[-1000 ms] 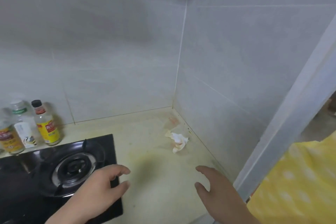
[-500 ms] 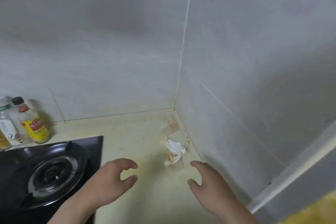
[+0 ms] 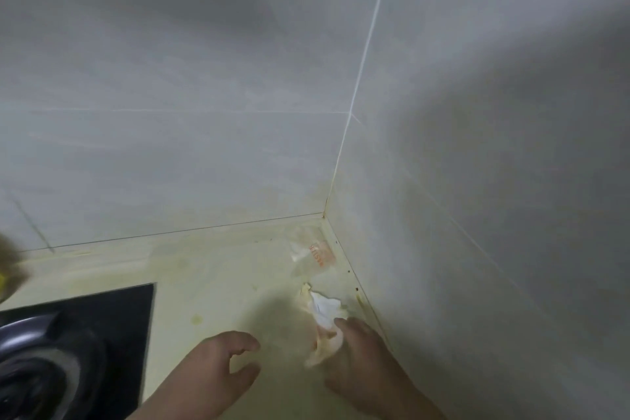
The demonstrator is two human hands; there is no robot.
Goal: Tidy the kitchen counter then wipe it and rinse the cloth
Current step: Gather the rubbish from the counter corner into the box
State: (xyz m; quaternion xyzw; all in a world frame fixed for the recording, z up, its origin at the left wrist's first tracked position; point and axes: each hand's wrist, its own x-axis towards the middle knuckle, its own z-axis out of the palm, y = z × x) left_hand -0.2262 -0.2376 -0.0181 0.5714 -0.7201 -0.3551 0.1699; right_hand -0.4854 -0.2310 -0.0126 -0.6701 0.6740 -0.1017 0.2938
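Observation:
A crumpled white and orange-stained tissue [image 3: 322,317] lies on the pale yellow counter [image 3: 218,269] near the corner of the tiled walls. My right hand [image 3: 364,361] reaches it, fingertips touching its near edge, fingers spread and holding nothing. My left hand [image 3: 218,372] hovers above the counter to the left of the tissue, fingers loosely curled and empty. A clear plastic wrapper [image 3: 312,254] with orange print lies farther back in the corner.
A black gas hob [image 3: 85,334] with a round burner fills the lower left. A blurred yellow bottle [image 3: 6,269] shows at the left edge. Grey tiled walls [image 3: 477,181] close in behind and on the right. Small stains dot the counter.
Both hands moved forward toward the corner. My right hand now touches the tissue. The view shifted right, so the bottles have mostly left the frame.

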